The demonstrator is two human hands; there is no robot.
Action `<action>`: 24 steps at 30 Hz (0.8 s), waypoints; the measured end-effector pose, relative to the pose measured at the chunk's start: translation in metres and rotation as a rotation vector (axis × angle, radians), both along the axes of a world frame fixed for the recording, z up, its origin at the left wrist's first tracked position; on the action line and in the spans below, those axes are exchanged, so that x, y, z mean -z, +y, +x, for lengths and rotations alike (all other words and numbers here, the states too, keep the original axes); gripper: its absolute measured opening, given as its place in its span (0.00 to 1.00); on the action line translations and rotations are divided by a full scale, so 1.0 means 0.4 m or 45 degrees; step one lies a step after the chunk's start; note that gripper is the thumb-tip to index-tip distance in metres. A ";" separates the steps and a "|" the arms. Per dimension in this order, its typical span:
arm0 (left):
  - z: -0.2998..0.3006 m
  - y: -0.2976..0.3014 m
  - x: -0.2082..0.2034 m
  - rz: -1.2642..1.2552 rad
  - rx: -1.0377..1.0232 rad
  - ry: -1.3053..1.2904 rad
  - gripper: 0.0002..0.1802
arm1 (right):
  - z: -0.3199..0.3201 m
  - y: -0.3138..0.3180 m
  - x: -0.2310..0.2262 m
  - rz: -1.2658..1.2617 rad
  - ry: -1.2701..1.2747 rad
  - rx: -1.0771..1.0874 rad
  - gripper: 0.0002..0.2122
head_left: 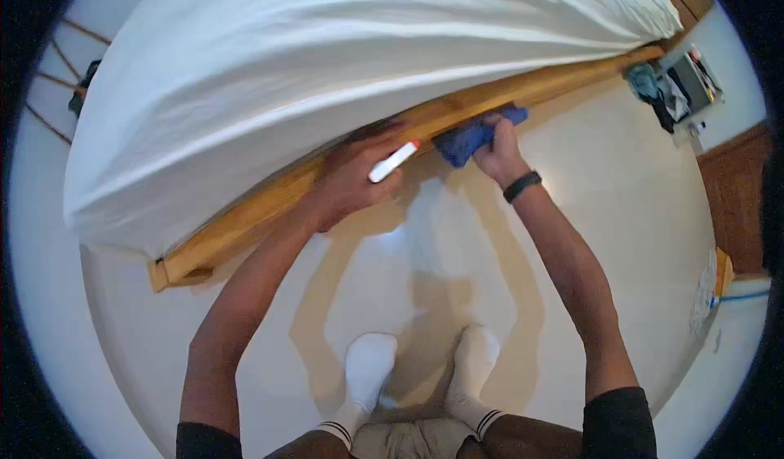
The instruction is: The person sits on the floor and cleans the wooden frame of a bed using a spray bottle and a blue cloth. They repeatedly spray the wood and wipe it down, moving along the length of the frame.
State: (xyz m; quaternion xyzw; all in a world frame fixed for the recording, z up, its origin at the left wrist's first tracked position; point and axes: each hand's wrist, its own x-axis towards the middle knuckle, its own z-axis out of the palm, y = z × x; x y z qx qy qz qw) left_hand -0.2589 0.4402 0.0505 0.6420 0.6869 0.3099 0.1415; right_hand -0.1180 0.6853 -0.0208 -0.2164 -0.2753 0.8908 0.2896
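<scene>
My left hand (356, 180) is closed around a narrow white piece with a red tip (394, 162), which looks like the head of a spray bottle; anything below it is hidden by the hand. This hand is beside the wooden bed rail (237, 220), with the red tip pointing up and to the right. Farther right, my right hand (502, 153) grips a crumpled dark blue cloth (465, 144). The cloth lies against the outer side of the rail. A black band (522, 186) circles my right wrist.
A white sheet (327, 75) covers the mattress above the rail. Pale floor (621, 214) spreads below, with my white-socked feet (370, 367) on it. Clothes (649, 87) and a grey box-like unit (692, 83) are at the far right, near a brown wooden door (735, 198).
</scene>
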 end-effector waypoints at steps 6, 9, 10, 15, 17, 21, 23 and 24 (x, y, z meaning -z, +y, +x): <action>-0.016 -0.031 -0.024 -0.210 -0.060 -0.270 0.27 | -0.065 -0.287 0.017 -0.185 -0.205 -0.661 0.14; -0.028 -0.021 0.064 0.152 -0.066 0.007 0.26 | -0.067 -0.145 0.032 -0.099 -0.236 -0.556 0.15; -0.009 0.006 0.057 0.121 -0.072 -0.045 0.23 | -0.035 -0.044 0.058 -0.052 -0.261 -0.391 0.15; -0.012 -0.013 0.041 0.024 -0.126 -0.178 0.19 | -0.018 0.079 -0.021 -0.151 -0.268 0.065 0.15; -0.011 -0.010 0.035 -0.004 -0.096 -0.158 0.21 | -0.032 0.022 0.015 -0.069 -0.246 -0.004 0.16; -0.009 0.011 0.028 -0.030 -0.039 -0.036 0.27 | -0.068 -0.150 0.138 0.068 -0.180 -0.295 0.14; -0.034 -0.019 0.068 0.027 -0.066 0.058 0.27 | -0.078 -0.267 0.011 -0.189 -0.230 -0.433 0.14; -0.039 -0.020 0.075 0.036 -0.059 0.038 0.27 | -0.073 -0.258 -0.003 -0.201 -0.246 -0.470 0.14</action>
